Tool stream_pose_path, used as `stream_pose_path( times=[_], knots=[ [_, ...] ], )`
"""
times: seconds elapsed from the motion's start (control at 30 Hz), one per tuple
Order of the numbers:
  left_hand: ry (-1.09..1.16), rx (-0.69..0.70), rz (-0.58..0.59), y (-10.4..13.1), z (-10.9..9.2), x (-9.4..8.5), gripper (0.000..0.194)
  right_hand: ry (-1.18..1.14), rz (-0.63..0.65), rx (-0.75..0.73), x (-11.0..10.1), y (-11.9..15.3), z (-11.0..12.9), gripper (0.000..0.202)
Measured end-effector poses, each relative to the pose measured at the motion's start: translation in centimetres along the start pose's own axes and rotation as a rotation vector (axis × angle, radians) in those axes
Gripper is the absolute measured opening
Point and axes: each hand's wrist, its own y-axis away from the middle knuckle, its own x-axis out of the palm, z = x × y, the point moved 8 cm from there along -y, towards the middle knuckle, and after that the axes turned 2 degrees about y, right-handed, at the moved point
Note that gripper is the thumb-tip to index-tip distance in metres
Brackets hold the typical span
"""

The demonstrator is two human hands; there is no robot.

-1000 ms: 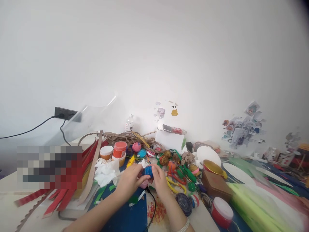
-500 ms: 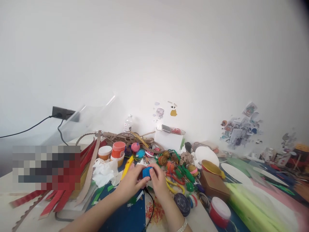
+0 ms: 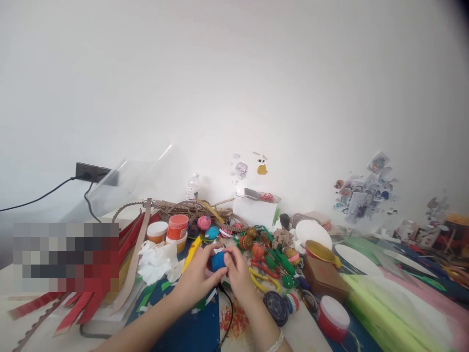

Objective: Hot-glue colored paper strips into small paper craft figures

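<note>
Between my two hands is a small blue ridged roll [image 3: 218,261], which looks like coiled corrugated paper. My left hand [image 3: 200,269] grips it from the left with fingers and thumb. On the other side, the fingertips of my right hand [image 3: 235,265] press against the same roll. Beneath the hands a black cable [image 3: 231,313] runs down across the table. A yellow cutter-like tool [image 3: 192,253] lies just behind my left hand. To the right of my right hand are yellow-handled scissors [image 3: 263,281].
Paint tubs [image 3: 178,226] and crumpled white tissue [image 3: 157,261] stand at the left, near red corrugated strips [image 3: 86,305]. Small coloured paper crafts [image 3: 252,239] crowd the middle. A brown box [image 3: 324,279] and a red jar [image 3: 332,318] are at the right.
The blue roll has turned slightly between my fingers, showing a broader ridged side. Both hands stay in nearly the same place, and the view has shifted a little.
</note>
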Motion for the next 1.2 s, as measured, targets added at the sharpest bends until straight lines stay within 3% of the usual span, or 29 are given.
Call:
stream_pose_path(
  times=[0.13, 0.33, 0.53, 0.67, 0.9, 1.03, 1.1, 1.2],
  knots=[
    [0.043, -0.051, 0.028, -0.2, 0.6, 0.3, 0.025, -0.092, 0.041, 0.007, 0.5, 0.2, 0.2, 0.034],
    [0.058, -0.036, 0.031, -0.4, 0.4, -0.1, 0.028, -0.191, 0.044, -0.006, 0.3, 0.1, 0.5, 0.048],
    [0.015, 0.073, -0.006, -0.5, -0.2, -0.8, 0.025, -0.234, 0.116, 0.049, 1.0, 0.1, -0.1, 0.046],
    [-0.018, 0.121, 0.004, -0.4, -0.1, -0.6, 0.027, -0.185, 0.099, 0.017, 0.8, 0.1, 0.1, 0.04],
    [0.028, 0.046, 0.007, -0.7, 0.7, -0.1, 0.043, -0.213, 0.046, 0.118, 0.2, -0.4, -0.9, 0.051],
    [0.123, -0.002, -0.014, -1.0, 0.8, -0.4, 0.034, -0.235, 0.191, 0.204, 1.9, -0.2, -2.0, 0.063],
    [0.223, -0.096, -0.064, -1.1, 1.6, -0.9, 0.03, -0.128, 0.198, 0.147, 1.9, -0.4, -1.8, 0.065],
    [0.402, -0.267, -0.178, -1.2, 3.2, -1.6, 0.031, 0.081, 0.079, 0.072, 0.5, -0.6, -1.2, 0.049]
  ],
)
